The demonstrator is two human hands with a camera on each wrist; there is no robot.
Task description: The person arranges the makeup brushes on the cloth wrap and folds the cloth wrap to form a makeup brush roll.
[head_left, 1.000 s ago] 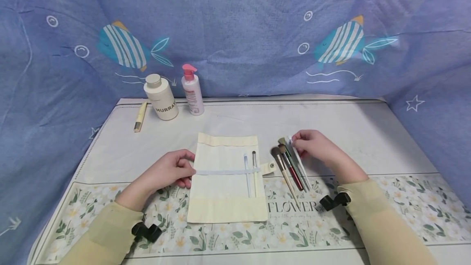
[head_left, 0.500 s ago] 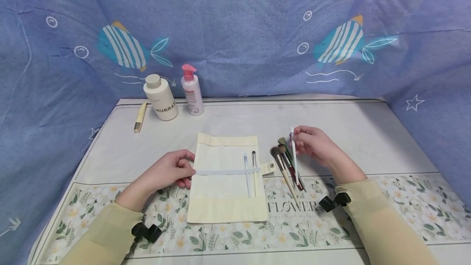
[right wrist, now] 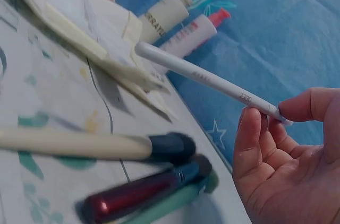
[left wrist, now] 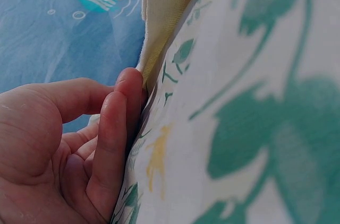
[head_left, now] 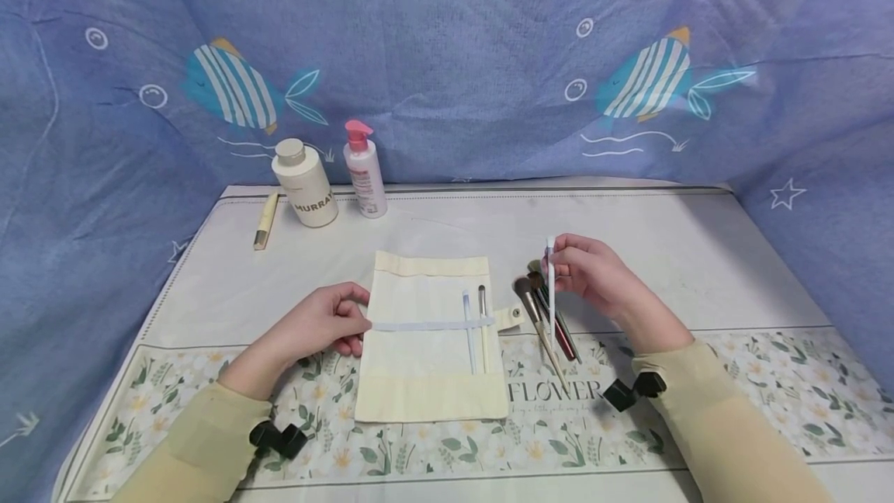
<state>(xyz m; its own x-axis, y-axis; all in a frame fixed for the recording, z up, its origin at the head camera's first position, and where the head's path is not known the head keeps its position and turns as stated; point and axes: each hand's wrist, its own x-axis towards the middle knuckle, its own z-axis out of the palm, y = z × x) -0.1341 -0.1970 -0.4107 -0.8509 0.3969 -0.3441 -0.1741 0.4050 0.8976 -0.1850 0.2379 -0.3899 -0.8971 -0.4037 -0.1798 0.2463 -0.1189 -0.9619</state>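
Note:
A cream cloth brush roll lies unrolled on the table, two slim brushes tucked under its pale elastic band. My left hand pinches the roll's left edge; the left wrist view has thumb and fingertips meeting at the cloth. Between thumb and fingers, my right hand pinches a white-handled makeup brush near its upper end, the handle pointing down. In the right wrist view the white brush slants across, its head hidden by the fingertips. Below it lie several loose makeup brushes.
A snap tab sticks out from the roll's right side. At the back left stand a white bottle and a pink-topped pump bottle, with a cream tube beside them. A blue fish-print curtain hangs behind the table.
My right hand has lifted the white brush off the pile of brushes and shifted slightly up and left, turning it nearly vertical in the head view. The left hand stays put.

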